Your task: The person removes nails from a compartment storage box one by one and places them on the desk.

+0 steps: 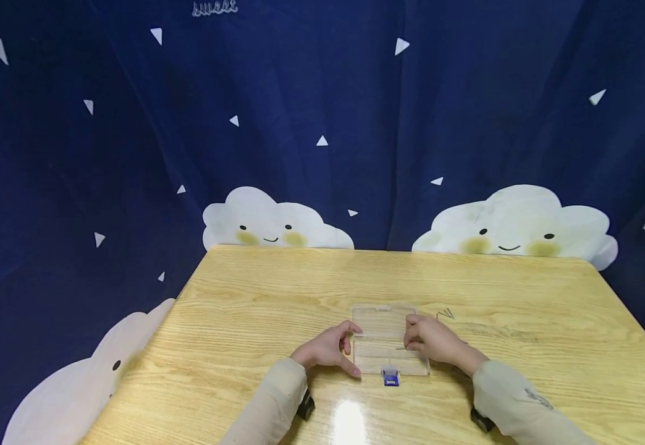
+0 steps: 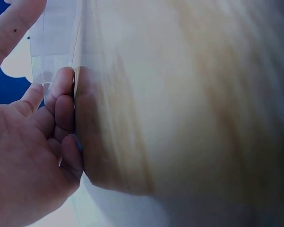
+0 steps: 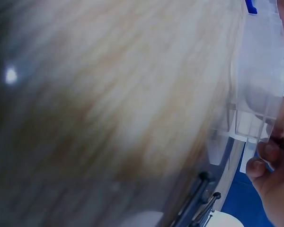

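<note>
A clear plastic case lies on the table, its lid folded back and a blue latch at the front. My left hand holds the case's left end, thumb at the front corner and index finger near the hinge side. In the left wrist view its other fingers curl down onto the tabletop. Over the right part of the case, my right hand pinches a small thin rod, mostly hidden by the fingers. Close to the right hand lie several thin dark nail-like pieces, with round heads in the right wrist view.
The wooden table has light grain and a bright reflection near its front. Behind and left of it hangs a dark blue curtain with white clouds and triangles. Black straps or mounts sit under both sleeves.
</note>
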The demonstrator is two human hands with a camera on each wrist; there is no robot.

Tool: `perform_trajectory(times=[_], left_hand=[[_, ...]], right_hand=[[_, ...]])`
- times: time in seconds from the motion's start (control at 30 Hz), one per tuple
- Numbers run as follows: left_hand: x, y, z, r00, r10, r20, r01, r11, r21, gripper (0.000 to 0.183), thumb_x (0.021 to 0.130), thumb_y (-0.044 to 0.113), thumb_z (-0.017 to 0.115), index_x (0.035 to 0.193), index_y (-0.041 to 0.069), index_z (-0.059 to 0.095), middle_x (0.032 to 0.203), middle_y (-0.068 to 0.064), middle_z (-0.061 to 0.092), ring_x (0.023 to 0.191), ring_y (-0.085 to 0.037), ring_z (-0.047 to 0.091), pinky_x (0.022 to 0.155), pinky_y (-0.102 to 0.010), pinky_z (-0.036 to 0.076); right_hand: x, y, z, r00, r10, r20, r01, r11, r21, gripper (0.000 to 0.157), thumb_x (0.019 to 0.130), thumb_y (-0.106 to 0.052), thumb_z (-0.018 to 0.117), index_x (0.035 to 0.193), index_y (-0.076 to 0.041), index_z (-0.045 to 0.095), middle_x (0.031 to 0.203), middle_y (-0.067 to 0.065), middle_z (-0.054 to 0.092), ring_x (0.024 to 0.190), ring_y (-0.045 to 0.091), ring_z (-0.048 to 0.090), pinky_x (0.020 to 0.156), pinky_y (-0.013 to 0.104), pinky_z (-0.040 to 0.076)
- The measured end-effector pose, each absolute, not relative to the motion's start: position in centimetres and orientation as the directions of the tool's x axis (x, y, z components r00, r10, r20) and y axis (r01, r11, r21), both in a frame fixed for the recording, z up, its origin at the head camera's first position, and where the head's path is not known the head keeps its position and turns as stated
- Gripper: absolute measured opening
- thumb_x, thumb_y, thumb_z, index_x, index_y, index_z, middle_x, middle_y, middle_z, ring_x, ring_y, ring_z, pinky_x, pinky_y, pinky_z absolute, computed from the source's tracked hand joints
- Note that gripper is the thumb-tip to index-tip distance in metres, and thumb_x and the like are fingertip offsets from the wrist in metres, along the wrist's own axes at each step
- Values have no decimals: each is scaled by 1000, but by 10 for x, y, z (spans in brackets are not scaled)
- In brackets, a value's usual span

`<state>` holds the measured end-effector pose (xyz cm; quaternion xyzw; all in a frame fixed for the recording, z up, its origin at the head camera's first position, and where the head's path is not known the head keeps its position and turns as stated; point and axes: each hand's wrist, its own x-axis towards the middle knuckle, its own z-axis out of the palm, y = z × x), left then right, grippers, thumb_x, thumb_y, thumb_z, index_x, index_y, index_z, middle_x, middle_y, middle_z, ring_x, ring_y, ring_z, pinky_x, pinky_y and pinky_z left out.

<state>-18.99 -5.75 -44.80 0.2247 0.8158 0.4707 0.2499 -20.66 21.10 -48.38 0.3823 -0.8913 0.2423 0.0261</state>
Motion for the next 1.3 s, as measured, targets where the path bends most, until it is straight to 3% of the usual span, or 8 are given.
perform_trajectory(times=[0.3, 0.5, 0.8, 1.3], left_hand=[[-206, -59, -478, -775, 593, -218, 124, 482, 868, 71, 61, 1, 83, 122, 9, 47, 74, -11, 48, 61, -12, 39, 59, -22, 34], [-208, -60, -480, -772, 596, -220, 131, 489, 863, 71, 60, 5, 84, 121, 9, 47, 72, -6, 47, 61, -11, 40, 59, -22, 35], [-208, -61, -482, -775, 591, -225, 138, 504, 852, 73, 60, 7, 85, 122, 10, 47, 71, -2, 47, 61, -10, 40, 60, -22, 35], [-207, -60, -482, -772, 590, -234, 131, 509, 851, 71, 61, 7, 84, 122, 11, 48, 73, -4, 47, 61, -11, 40, 60, -22, 35]], right_hand=[[-207, 210, -482, -627, -728, 276, -776, 558, -293, 15, 75, -5, 72, 68, -16, 64, 72, -11, 41, 63, 2, 42, 57, 22, 41], [-210, 208, -482, -556, -772, 308, -831, 531, -168, 19, 72, -3, 74, 66, -17, 63, 70, -9, 41, 62, 2, 41, 54, 19, 39], [-212, 207, -483, -513, -802, 307, -858, 495, -138, 22, 72, -1, 73, 66, -17, 60, 71, -10, 39, 62, 3, 42, 55, 19, 39], [-211, 219, -482, -606, -745, 277, -756, 432, -492, 15, 83, -1, 62, 76, -14, 59, 75, -8, 42, 66, 2, 37, 58, 20, 37]])
